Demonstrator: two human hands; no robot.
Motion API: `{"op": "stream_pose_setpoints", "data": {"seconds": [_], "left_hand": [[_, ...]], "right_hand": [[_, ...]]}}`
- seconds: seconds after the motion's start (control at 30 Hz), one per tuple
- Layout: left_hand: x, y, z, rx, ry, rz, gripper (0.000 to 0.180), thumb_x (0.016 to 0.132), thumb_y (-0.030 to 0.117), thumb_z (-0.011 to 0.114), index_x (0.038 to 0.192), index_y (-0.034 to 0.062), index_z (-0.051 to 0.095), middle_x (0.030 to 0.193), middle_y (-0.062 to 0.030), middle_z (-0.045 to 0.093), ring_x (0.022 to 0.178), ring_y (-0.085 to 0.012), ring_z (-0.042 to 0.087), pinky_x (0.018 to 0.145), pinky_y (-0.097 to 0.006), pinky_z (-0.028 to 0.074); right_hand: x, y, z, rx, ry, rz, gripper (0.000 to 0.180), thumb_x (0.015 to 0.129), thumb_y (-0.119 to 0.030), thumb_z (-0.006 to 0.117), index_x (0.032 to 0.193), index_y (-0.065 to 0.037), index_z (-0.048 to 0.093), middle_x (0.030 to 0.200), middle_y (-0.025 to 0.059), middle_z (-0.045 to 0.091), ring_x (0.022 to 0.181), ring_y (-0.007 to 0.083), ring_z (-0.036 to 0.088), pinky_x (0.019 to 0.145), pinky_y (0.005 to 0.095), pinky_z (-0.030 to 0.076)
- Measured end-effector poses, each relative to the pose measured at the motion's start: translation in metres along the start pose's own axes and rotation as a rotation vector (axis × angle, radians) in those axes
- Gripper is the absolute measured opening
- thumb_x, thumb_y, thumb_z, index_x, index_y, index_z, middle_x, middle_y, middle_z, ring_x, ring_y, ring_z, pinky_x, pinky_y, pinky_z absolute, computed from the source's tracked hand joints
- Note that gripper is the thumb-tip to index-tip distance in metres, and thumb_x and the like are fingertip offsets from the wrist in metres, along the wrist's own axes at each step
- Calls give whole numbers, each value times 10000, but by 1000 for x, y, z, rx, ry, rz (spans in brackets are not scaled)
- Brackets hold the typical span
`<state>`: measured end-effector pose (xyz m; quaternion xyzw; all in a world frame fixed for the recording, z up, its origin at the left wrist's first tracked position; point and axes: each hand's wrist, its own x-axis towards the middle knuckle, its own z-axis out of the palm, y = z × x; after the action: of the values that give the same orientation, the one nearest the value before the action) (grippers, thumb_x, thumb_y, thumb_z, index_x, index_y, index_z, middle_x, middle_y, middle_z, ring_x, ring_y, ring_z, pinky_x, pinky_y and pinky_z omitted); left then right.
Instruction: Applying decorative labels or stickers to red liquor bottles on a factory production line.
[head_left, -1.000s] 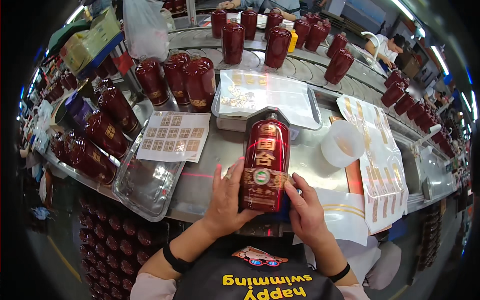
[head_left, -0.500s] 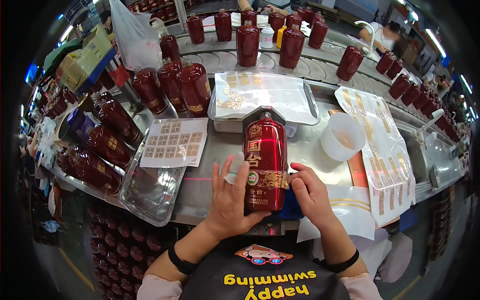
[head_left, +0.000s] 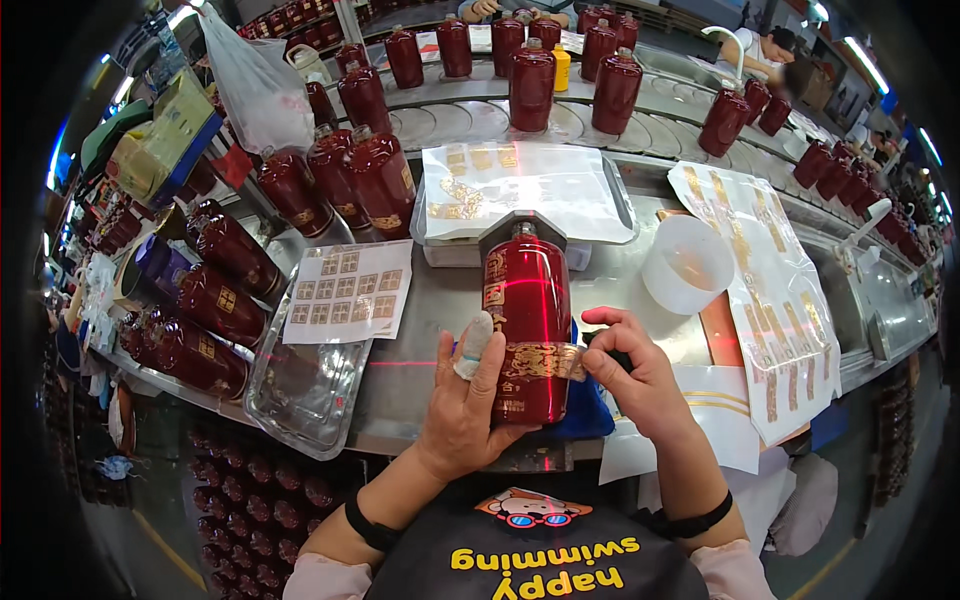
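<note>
A glossy dark red bottle (head_left: 538, 313) with gold lettering lies in front of me, its neck end against a dark angular rest (head_left: 524, 224). My left hand (head_left: 464, 400) grips its left side near the base, thumb at the bottom; a pale finger cover (head_left: 477, 337) sits on one finger. A gold patterned decal band (head_left: 540, 360) crosses the bottle's lower half. At the right side, my right hand (head_left: 634, 378) pinches the band's loose end between thumb and finger. Something dark, partly hidden, shows behind those fingers. Red laser lines cross the bottle.
A decal sheet (head_left: 347, 290) overlaps a metal tray (head_left: 300, 400) on the left; another sheet (head_left: 520, 185) covers a tray ahead. A translucent tub (head_left: 687, 268) and long gold strips (head_left: 770, 310) lie right. Red bottles (head_left: 225, 300) stand left and ride the curved conveyor (head_left: 450, 110). A blue cloth (head_left: 590, 412) lies beside the bottle.
The bottle has turned leftward about its length, carrying its lettering toward my left hand. My right fingers have lifted the band's end slightly away. Conveyor bottles have shifted rightward.
</note>
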<state>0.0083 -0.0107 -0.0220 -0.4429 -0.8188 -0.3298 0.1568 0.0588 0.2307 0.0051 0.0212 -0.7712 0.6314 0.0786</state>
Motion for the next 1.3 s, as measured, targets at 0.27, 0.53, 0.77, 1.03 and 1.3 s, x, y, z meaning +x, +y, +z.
{"op": "stream_pose_setpoints", "data": {"seconds": [0.27,0.53,0.77,1.03,1.3], "left_hand": [[0,-1,2,-98,10,7,971,865,419,735,1541,-61,229,1456,-271,467,1359,-441,456,1192,-596,169],[-6,-5,5,-208,-11,-68,979,887,431,710,1539,-79,187,1377,-231,553,1274,-425,531,1182,-609,185],[11,12,-6,145,14,50,981,857,430,746,1534,-59,231,1441,-263,486,1289,-440,517,1184,-603,180],[-6,-6,4,-215,1,-77,1005,836,434,765,1536,-56,236,1504,-300,399,1365,-485,425,1184,-594,182],[10,9,-13,125,-56,40,951,800,488,764,1500,-25,375,1500,-287,412,1412,-462,360,1169,-649,145]], "right_hand": [[-3,16,-8,-194,97,-36,83,971,-108,631,993,-29,625,1257,139,587,1074,154,566,897,282,446],[4,-21,30,61,171,-23,250,967,-124,638,1178,-13,564,969,85,663,870,140,607,783,300,506],[-21,33,13,136,302,101,227,1005,-143,616,1188,-17,568,1035,26,621,956,81,564,851,238,474],[-20,15,18,382,270,112,276,983,-162,663,1198,-17,569,1025,28,649,919,73,586,811,233,499],[-25,23,17,409,229,153,276,965,-158,687,1176,-20,575,1023,27,641,903,71,584,794,234,506]]}}
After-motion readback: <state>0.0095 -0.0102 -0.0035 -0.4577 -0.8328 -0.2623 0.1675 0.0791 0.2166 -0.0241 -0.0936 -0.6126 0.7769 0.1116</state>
